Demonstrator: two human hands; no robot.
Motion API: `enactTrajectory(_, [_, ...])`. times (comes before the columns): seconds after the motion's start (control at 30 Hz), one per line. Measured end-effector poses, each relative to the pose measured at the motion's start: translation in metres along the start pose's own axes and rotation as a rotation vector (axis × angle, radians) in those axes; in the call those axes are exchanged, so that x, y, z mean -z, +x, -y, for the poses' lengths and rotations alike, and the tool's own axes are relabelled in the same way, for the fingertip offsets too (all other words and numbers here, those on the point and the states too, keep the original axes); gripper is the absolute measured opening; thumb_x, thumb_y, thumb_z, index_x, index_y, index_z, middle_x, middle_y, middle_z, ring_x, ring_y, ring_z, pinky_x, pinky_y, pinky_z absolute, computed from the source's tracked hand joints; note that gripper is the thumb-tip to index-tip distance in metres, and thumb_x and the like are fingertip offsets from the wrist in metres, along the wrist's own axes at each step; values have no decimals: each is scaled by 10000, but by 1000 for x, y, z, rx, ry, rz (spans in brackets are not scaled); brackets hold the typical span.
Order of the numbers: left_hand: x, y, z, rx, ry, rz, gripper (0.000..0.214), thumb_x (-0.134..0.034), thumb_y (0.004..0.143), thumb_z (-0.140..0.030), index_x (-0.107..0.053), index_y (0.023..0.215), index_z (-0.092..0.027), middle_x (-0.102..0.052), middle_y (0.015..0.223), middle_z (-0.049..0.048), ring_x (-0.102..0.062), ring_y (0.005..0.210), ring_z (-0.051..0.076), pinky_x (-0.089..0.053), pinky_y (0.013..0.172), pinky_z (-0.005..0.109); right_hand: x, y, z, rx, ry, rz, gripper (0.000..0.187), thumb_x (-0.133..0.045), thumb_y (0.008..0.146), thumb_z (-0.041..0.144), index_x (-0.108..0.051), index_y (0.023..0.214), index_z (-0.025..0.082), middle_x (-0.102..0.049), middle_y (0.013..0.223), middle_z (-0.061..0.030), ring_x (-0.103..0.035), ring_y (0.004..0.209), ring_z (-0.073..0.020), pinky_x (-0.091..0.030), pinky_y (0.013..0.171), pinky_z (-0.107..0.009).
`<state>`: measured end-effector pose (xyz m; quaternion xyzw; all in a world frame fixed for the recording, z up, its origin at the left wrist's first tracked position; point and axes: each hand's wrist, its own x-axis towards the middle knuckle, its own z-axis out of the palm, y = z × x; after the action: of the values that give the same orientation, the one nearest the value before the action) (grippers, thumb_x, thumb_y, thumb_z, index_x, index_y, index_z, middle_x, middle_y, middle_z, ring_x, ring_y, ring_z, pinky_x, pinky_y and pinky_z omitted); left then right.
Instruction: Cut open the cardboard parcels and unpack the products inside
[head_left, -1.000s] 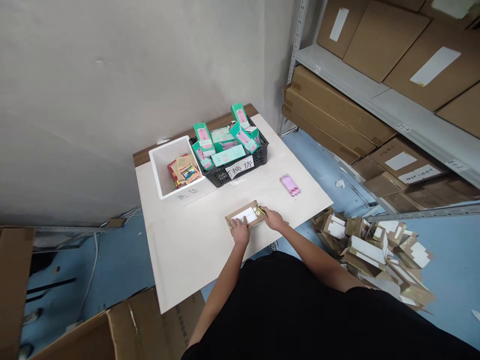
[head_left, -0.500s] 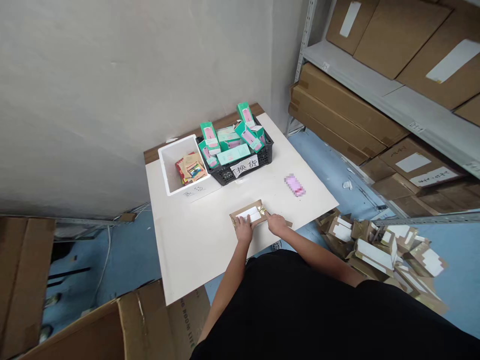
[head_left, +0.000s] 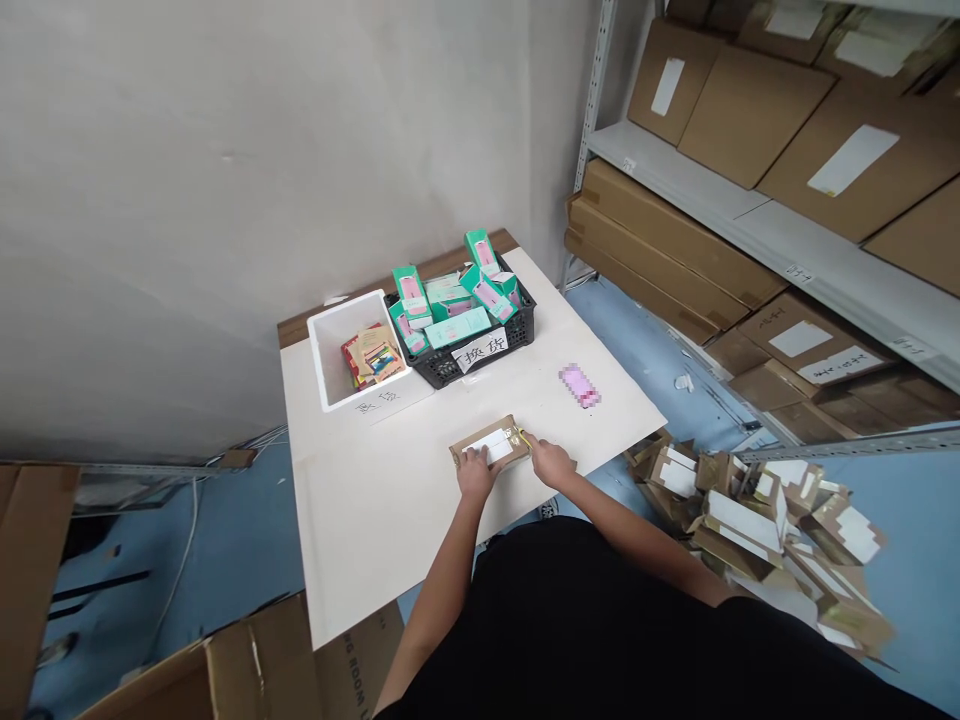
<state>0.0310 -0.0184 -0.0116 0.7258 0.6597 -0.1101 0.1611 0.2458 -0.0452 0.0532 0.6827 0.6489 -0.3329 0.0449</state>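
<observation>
A small flat cardboard box (head_left: 466, 444) with a white label lies near the front edge of the white table (head_left: 360, 540). My left hand (head_left: 475, 474) holds it from the near side, fingers over the label and thumb by the edge. At the box's right end, where shiny tape shows, my right hand (head_left: 552, 463) is closed around a slim tool with a yellow part, apparently a utility knife (head_left: 524, 436). Its tip is at or very near the taped end; contact is too small to make out. Most of the tool is hidden in the fist.
Behind the box stand a white foam bin (head_left: 322, 375) with paper cards and a black basket (head_left: 450, 372) of green boxes. A blurred pink item (head_left: 580, 385) lies right. Opened cartons (head_left: 742, 520) heap on the floor, beside a loaded shelf (head_left: 720, 190).
The whole view has shifted slightly, with the table sitting lower and more to the left. The yellow part of the tool now shows at my right fingertips. My left hand stays on the box.
</observation>
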Motion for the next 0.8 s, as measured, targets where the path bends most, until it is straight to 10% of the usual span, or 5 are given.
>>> enactTrajectory(0.63, [1,-6,-8,56,-68,44,683,-603,960,-611,-539,1539,-256,-528,1523,182,-397,1476,393,-527,1069,491,3,23,10,32,-95,114,668,-606,900,96,-508,1546,236,-757,1168,-165,-719,1109,-321,-486,872,-357])
enactTrajectory(0.8, [14,3,-3,11,-53,44,598,-611,951,-570,-636,1444,-231,-579,1471,186,-495,1398,392,-493,1099,515,-16,12,1,-26,152,-111,602,-487,1025,207,-392,1616,272,-765,1195,-118,-735,1074,-292,-496,896,-348])
